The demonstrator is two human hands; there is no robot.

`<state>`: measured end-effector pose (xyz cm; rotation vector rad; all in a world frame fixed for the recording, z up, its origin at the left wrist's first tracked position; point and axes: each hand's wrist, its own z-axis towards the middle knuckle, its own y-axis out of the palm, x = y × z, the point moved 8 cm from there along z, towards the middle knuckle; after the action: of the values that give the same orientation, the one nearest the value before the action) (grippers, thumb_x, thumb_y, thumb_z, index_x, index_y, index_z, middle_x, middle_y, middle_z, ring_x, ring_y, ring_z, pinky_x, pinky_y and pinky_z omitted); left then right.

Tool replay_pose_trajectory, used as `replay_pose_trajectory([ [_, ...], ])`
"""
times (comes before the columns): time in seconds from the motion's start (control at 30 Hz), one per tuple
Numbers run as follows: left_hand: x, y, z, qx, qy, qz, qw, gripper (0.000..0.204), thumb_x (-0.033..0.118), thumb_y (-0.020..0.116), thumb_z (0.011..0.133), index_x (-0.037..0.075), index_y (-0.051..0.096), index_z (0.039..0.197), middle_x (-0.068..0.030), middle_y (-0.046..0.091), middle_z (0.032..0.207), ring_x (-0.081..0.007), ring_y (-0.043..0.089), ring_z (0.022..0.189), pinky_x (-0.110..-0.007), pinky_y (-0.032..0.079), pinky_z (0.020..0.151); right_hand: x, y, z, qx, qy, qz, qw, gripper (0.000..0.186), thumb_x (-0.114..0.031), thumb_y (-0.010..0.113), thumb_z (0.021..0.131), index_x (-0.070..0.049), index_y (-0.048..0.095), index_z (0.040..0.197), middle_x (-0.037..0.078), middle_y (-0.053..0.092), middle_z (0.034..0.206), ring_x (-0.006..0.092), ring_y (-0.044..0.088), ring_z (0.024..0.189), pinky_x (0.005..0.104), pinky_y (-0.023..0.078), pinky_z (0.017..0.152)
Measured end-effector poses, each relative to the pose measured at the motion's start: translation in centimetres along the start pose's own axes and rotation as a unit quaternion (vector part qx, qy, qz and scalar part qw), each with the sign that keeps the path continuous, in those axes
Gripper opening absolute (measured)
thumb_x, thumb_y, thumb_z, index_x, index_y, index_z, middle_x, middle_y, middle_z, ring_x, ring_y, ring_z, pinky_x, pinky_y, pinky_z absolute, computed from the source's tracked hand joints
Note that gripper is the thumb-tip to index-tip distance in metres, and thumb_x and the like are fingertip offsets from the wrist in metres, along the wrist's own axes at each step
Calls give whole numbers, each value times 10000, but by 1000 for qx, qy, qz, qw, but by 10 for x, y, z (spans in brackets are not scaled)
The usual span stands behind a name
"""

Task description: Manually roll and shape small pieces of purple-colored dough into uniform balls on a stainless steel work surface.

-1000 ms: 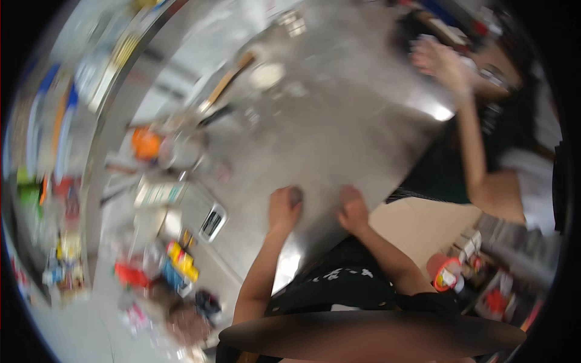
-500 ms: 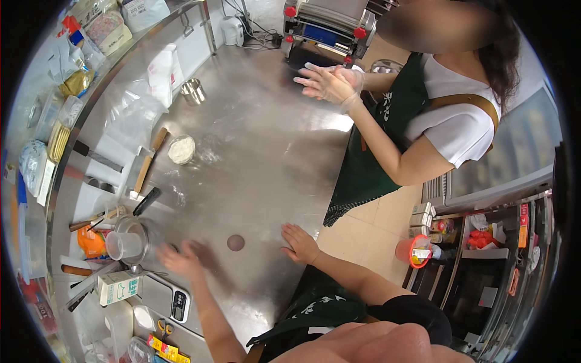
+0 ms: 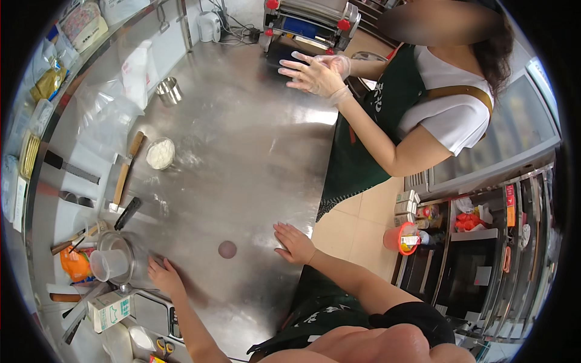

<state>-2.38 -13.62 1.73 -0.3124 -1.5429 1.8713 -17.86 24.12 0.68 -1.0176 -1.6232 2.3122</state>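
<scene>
My left hand (image 3: 164, 277) rests at the left side of the steel table (image 3: 242, 169), fingers apart and holding nothing, beside a metal bowl (image 3: 126, 264) and a clear plastic cup (image 3: 109, 265). My right hand (image 3: 295, 243) lies flat at the table's right edge, its fingers stretched out and free of any object. Between my two hands sits a small, round, purplish-brown ball, apparently dough (image 3: 227, 249), touched by neither. Farther off on the left is a small bowl of white flour (image 3: 160, 153).
Across the table a co-worker's gloved hands (image 3: 318, 75) are held together near a roller machine (image 3: 308, 27). Along the left stand a steel cup (image 3: 169, 91), a wooden-handled tool (image 3: 129, 167), a black-handled tool (image 3: 128, 213), a carton (image 3: 109, 311) and a scale (image 3: 151, 313).
My left hand, blurred in motion before, has come to rest on the table farther left and nearer me. My right hand stays at the table edge. The whole view has shifted slightly.
</scene>
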Motion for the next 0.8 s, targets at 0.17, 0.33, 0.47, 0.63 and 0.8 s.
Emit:
replay_pose_trajectory([
  [0.17, -2, 8, -26, 53, 51, -39, 997, 453, 153, 603, 841, 12, 464, 1248, -211, 506, 1161, -381, 483, 1055, -450, 404, 886, -5, 0, -3, 11, -17, -2, 1000, 472, -280, 624, 820, 40, 513, 1149, 195, 452, 1323, 332, 414, 1255, 438, 338, 1048],
  [0.33, -2, 7, -64, 50, 87, -112, 989, 473, 124, 601, 826, -10, 454, 1255, -241, 501, 1190, -403, 460, 1108, -465, 364, 951, 3, 18, -2, -6, -33, 47, 998, 539, -214, 660, 759, 71, 480, 1180, 239, 447, 1312, 386, 422, 1231, 468, 317, 1057],
  [0.47, 51, -18, -110, -42, 77, -177, 980, 469, 166, 584, 815, -4, 462, 1234, -227, 510, 1190, -397, 466, 1088, -457, 367, 955, 10, 6, 2, 11, -32, 5, 999, 522, -221, 649, 769, 81, 482, 1160, 257, 478, 1262, 412, 439, 1198, 477, 333, 1038],
  [0.63, 86, -30, -187, -127, 42, -206, 969, 548, 36, 601, 747, 37, 445, 1272, -157, 502, 1218, -353, 459, 1103, -441, 369, 951, 12, 14, 4, 5, -34, 16, 999, 524, -199, 624, 801, 73, 463, 1217, 243, 438, 1330, 415, 401, 1244, 490, 298, 1055],
  [0.8, 96, -34, -215, -131, 20, -189, 973, 569, 28, 627, 732, 29, 451, 1273, -141, 507, 1212, -326, 472, 1105, -413, 389, 939, -3, 19, 14, 7, -62, 26, 998, 549, -169, 601, 824, 65, 413, 1284, 232, 400, 1373, 411, 366, 1279, 499, 281, 1061],
])
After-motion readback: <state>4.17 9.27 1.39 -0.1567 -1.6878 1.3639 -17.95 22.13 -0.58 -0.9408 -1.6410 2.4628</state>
